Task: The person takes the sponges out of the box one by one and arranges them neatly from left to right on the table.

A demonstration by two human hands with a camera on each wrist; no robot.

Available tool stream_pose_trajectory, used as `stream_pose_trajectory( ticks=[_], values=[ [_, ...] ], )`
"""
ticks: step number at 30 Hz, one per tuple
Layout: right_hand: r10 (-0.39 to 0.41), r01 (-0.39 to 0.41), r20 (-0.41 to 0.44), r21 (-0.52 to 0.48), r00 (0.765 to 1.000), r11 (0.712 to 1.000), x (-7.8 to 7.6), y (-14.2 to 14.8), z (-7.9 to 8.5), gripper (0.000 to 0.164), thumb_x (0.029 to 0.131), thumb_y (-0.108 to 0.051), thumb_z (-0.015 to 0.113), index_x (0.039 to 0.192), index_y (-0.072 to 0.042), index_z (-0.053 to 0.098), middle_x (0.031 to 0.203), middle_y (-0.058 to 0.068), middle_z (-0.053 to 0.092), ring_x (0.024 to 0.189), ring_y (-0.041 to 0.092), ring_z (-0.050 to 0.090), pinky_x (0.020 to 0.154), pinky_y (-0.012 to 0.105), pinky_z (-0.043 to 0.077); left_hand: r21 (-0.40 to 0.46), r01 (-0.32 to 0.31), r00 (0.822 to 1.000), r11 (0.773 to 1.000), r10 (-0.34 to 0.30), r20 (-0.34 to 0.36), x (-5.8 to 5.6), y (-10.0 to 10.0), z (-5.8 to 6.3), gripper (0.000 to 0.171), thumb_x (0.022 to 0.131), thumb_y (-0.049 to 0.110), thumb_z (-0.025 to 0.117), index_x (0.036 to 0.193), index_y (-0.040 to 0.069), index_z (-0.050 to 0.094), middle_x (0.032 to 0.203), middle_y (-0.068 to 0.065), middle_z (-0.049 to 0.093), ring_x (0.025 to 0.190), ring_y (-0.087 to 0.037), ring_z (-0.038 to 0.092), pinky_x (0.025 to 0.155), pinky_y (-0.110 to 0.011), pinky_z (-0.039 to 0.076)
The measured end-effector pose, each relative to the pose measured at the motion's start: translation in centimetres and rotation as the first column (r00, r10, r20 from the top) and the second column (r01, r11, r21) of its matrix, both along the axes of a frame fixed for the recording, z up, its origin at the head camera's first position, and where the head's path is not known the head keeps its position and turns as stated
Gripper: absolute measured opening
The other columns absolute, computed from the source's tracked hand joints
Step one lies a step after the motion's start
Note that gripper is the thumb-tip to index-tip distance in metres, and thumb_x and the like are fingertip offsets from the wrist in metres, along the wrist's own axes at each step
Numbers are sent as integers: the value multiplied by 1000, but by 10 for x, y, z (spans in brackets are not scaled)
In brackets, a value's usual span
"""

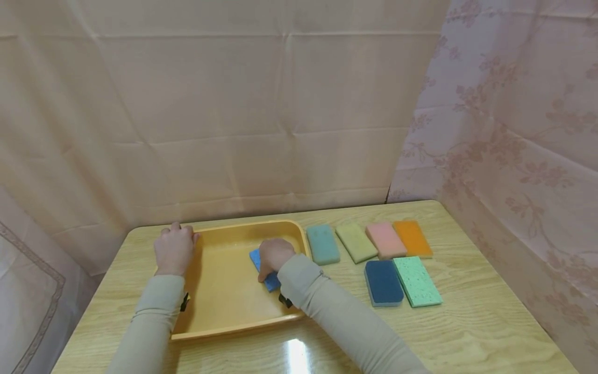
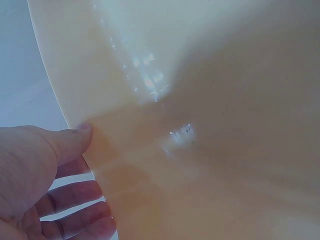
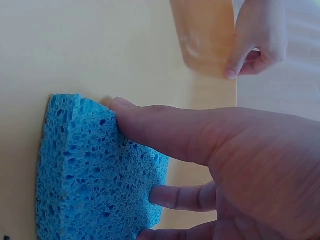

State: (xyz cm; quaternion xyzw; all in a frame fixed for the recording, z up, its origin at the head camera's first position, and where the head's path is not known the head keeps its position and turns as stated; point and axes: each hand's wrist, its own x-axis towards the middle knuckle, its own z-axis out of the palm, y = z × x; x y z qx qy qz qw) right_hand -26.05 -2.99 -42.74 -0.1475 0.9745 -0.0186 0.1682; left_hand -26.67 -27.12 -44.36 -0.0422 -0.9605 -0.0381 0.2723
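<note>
A shallow yellow-orange plastic tray [image 1: 224, 285] lies on the wooden table. At its left side, my left hand [image 1: 174, 250] pinches the rim, thumb on the inside wall and fingers behind, as the left wrist view shows on the tray wall [image 2: 150, 190]. Inside the tray at the right, my right hand [image 1: 275, 255] holds a blue porous sponge [image 3: 105, 175]. The thumb lies along one edge of this sponge and fingertips press its opposite side. In the head view, the hand covers the sponge's middle.
Right of the tray lie a teal sponge [image 1: 323, 244], a yellow-green sponge [image 1: 356, 242], a pink sponge [image 1: 385, 240] and an orange sponge [image 1: 413, 238]. Nearer are a dark blue sponge [image 1: 384, 283] and a mint-green sponge [image 1: 417, 281]. Curtains [image 1: 210, 114] hang behind the table.
</note>
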Motion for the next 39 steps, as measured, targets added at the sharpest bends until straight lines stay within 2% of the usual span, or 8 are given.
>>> stream_pose_trajectory(
  ticks=[13, 18, 22, 25, 30, 39],
  values=[
    [-17, 17, -1, -13, 1000, 1000, 0, 0, -2, 48, 73, -46, 90, 103, -13, 73, 83, -2, 62, 67, 13, 56, 58, 29, 51, 3, -2, 1000, 1000, 2, -4, 0, 0, -2, 25, 87, 17, 81, 83, -6, 71, 82, -29, 62, 64, -47, 60, 49, -59, 50],
    [-21, 20, -3, -33, 1000, 999, 0, 1, -2, 62, 73, -45, 90, 120, -11, 67, 92, 0, 65, 71, 14, 57, 61, 30, 52, 3, 4, 1000, 1000, -4, -22, -1, -1, -2, 26, 86, 17, 82, 82, -6, 71, 82, -29, 62, 64, -47, 60, 49, -59, 50],
    [-26, 26, 12, -30, 1000, 999, 2, 2, -2, 84, 74, -44, 89, 142, -11, 51, 102, 5, 67, 76, 16, 57, 63, 31, 52, -2, 7, 1000, 1000, -7, -25, -1, -1, -2, 26, 86, 17, 82, 81, -6, 70, 81, -29, 62, 63, -46, 60, 49, -59, 50],
    [-34, 35, 30, -38, 999, 999, 3, 3, -2, 91, 75, -42, 89, 148, -13, 43, 101, 7, 66, 75, 17, 57, 62, 32, 51, -6, 10, 1000, 1000, -10, -27, -1, -1, -2, 26, 86, 16, 82, 81, -6, 70, 81, -29, 62, 62, -46, 59, 48, -59, 49],
    [-47, 49, 49, -56, 998, 997, 3, 3, 1, 89, 76, -41, 89, 146, -15, 41, 94, 5, 65, 71, 17, 57, 58, 32, 50, -13, 13, 999, 1000, -14, -39, -1, -1, -2, 26, 85, 17, 83, 80, -6, 70, 80, -29, 62, 60, -45, 59, 47, -58, 49],
    [-24, 26, 28, -66, 999, 997, 5, 7, 10, 89, 76, -43, 89, 146, -14, 43, 106, 5, 67, 77, 17, 58, 62, 32, 51, -7, 12, 999, 1000, -12, -30, -2, -2, -4, 27, 86, 18, 82, 81, -6, 70, 80, -29, 62, 61, -46, 59, 47, -59, 49]
  ],
)
